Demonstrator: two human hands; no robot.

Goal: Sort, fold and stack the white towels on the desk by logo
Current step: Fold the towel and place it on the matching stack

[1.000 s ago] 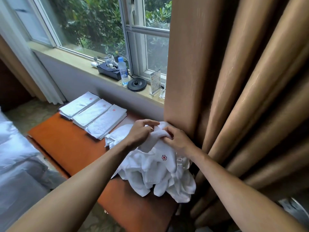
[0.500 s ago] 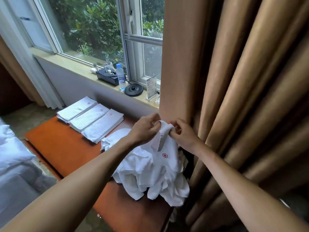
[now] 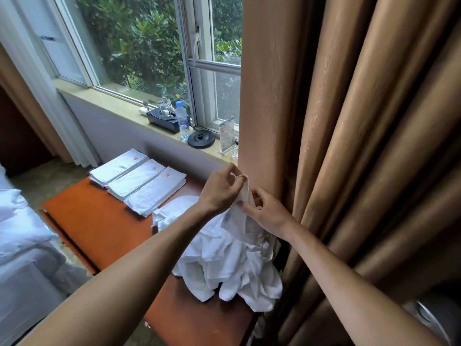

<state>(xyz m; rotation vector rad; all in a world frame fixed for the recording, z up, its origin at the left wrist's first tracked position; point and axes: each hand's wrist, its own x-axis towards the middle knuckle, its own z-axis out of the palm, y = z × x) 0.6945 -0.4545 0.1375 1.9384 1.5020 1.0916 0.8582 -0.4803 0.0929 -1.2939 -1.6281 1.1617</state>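
Note:
A loose heap of white towels (image 3: 224, 260) lies on the orange desk (image 3: 99, 226) beside the curtain. My left hand (image 3: 222, 188) pinches the top edge of one white towel (image 3: 245, 213) and lifts it above the heap. Just to the right and a little lower, my right hand (image 3: 267, 213) pinches the same towel's edge. Three stacks of folded towels with red logos sit side by side at the far end of the desk: a left stack (image 3: 117, 167), a middle stack (image 3: 136, 182) and a right stack (image 3: 156, 193).
A heavy brown curtain (image 3: 349, 146) hangs right of the heap, touching it. The windowsill (image 3: 119, 101) holds a black tray (image 3: 162, 118), a water bottle (image 3: 183, 121), a kettle base (image 3: 201, 139) and a card stand (image 3: 227, 136). A white bed (image 3: 22, 245) lies on the left.
Both hands have risen with the towel's top edge, drawing it higher out of the heap. Its red logo, seen earlier, no longer shows.

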